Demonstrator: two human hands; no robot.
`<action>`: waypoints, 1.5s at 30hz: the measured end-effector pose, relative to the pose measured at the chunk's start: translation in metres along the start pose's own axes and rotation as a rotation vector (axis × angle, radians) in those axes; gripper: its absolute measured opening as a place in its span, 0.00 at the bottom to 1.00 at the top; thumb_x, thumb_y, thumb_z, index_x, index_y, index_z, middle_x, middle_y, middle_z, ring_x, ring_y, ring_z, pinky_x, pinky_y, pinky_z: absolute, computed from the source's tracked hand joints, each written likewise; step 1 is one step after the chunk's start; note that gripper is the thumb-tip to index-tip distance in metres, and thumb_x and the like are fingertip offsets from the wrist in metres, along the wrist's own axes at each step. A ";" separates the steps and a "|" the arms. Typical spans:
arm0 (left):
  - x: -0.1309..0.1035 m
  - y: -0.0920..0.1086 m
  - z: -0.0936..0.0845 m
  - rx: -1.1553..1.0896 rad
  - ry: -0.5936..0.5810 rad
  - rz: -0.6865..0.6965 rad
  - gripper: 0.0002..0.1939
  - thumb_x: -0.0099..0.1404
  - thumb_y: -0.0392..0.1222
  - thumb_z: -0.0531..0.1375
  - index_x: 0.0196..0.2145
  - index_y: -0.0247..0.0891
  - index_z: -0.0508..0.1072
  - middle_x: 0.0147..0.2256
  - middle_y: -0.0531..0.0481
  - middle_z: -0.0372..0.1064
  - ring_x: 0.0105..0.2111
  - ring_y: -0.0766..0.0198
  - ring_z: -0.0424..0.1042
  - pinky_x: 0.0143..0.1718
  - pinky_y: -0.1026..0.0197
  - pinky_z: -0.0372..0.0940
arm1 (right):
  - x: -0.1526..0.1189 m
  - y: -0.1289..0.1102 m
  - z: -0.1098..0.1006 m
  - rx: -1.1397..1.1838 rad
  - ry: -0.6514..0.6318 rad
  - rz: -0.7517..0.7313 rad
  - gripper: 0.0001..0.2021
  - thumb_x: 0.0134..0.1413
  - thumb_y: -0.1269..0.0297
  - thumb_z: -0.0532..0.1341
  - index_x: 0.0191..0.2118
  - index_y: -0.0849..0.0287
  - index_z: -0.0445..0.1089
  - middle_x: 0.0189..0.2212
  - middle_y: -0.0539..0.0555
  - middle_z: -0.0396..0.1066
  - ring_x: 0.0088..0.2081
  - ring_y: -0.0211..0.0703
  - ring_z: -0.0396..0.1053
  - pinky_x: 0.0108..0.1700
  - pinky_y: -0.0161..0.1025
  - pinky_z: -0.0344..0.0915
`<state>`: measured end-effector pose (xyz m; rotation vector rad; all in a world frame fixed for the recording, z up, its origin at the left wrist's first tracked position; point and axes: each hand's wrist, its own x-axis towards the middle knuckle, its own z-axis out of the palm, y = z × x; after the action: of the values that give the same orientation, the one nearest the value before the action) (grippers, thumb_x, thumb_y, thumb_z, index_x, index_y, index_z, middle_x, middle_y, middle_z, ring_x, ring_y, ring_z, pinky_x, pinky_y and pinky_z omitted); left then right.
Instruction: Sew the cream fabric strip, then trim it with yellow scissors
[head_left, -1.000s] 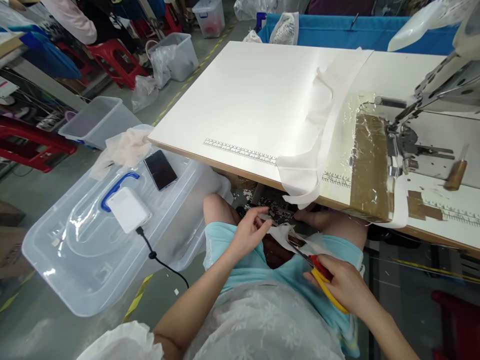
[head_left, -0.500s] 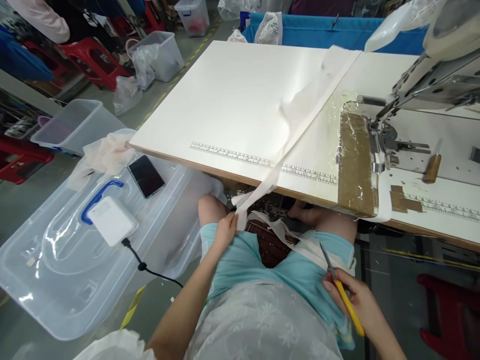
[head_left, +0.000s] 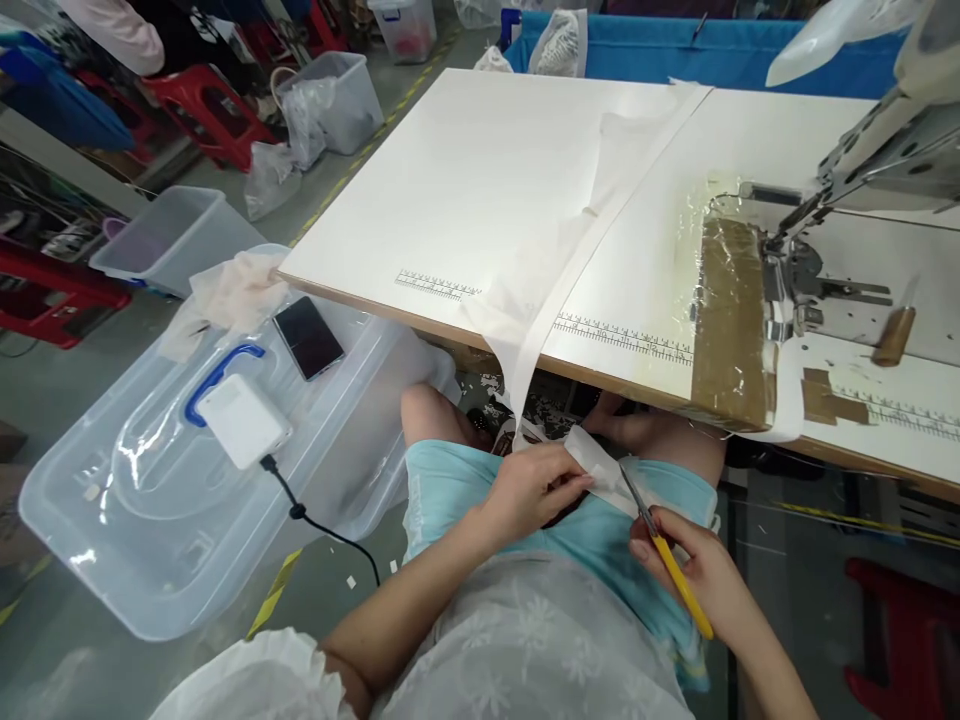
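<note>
over our lap point(head_left: 450, 485), our left hand point(head_left: 534, 490) has its fingers clamped on white cloth point(head_left: 602, 468); our right hand point(head_left: 697, 565) has its fingers wrapped round the scissors point(head_left: 671, 570). we judge the cloth light, soft and limp, so we should pinch it flat near an edge, clear of the blades point(head_left: 635, 491). a longer strip point(head_left: 559, 290) hangs off the worktop point(head_left: 450, 170).

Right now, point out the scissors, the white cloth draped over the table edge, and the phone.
Scissors point(head_left: 674, 573): head view, on the yellow handle.
White cloth point(head_left: 553, 283): head view, on its middle stretch.
Phone point(head_left: 308, 338): head view, on the dark screen.
</note>
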<state>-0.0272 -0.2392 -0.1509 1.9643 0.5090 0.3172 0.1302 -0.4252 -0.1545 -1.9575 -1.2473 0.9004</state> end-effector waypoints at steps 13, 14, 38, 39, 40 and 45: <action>0.006 0.008 0.000 -0.807 -0.139 -0.480 0.27 0.57 0.62 0.65 0.38 0.33 0.69 0.31 0.43 0.77 0.34 0.54 0.80 0.33 0.61 0.71 | 0.001 0.000 -0.008 0.123 -0.142 0.044 0.15 0.63 0.50 0.55 0.32 0.56 0.63 0.27 0.48 0.61 0.29 0.41 0.60 0.31 0.36 0.59; 0.006 0.008 0.000 -0.814 -0.137 -0.495 0.27 0.56 0.61 0.66 0.38 0.32 0.71 0.32 0.41 0.78 0.35 0.53 0.80 0.34 0.61 0.71 | 0.003 0.000 -0.010 0.140 -0.167 0.045 0.16 0.63 0.48 0.54 0.32 0.56 0.63 0.27 0.49 0.61 0.30 0.41 0.60 0.31 0.36 0.59; -0.001 -0.004 -0.010 -0.826 -0.177 -0.578 0.29 0.51 0.64 0.68 0.33 0.31 0.73 0.25 0.44 0.76 0.28 0.58 0.79 0.30 0.64 0.69 | 0.035 -0.019 -0.016 -0.347 -0.254 -0.007 0.20 0.56 0.48 0.62 0.23 0.54 0.55 0.18 0.46 0.62 0.20 0.38 0.59 0.22 0.35 0.50; -0.001 -0.005 -0.010 -0.829 -0.175 -0.580 0.29 0.51 0.64 0.68 0.33 0.31 0.73 0.25 0.44 0.76 0.28 0.58 0.79 0.30 0.64 0.69 | 0.035 -0.019 -0.015 -0.368 -0.242 -0.012 0.21 0.56 0.48 0.61 0.23 0.54 0.55 0.18 0.46 0.62 0.20 0.38 0.59 0.22 0.35 0.50; -0.001 -0.005 -0.010 -0.831 -0.174 -0.583 0.29 0.51 0.64 0.68 0.33 0.31 0.74 0.25 0.44 0.76 0.28 0.58 0.79 0.30 0.64 0.69 | 0.035 -0.019 -0.015 -0.379 -0.230 -0.016 0.21 0.55 0.48 0.61 0.22 0.53 0.54 0.17 0.46 0.62 0.19 0.38 0.59 0.22 0.35 0.49; -0.001 -0.004 -0.013 -0.826 -0.180 -0.584 0.27 0.52 0.63 0.68 0.31 0.32 0.73 0.25 0.44 0.77 0.28 0.58 0.79 0.30 0.64 0.69 | 0.034 -0.016 -0.013 -0.342 -0.200 -0.045 0.21 0.56 0.48 0.61 0.21 0.53 0.55 0.16 0.46 0.61 0.18 0.39 0.59 0.22 0.36 0.50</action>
<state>-0.0351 -0.2276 -0.1490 0.9770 0.6714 -0.0339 0.1440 -0.3901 -0.1412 -2.1280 -1.6446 0.9265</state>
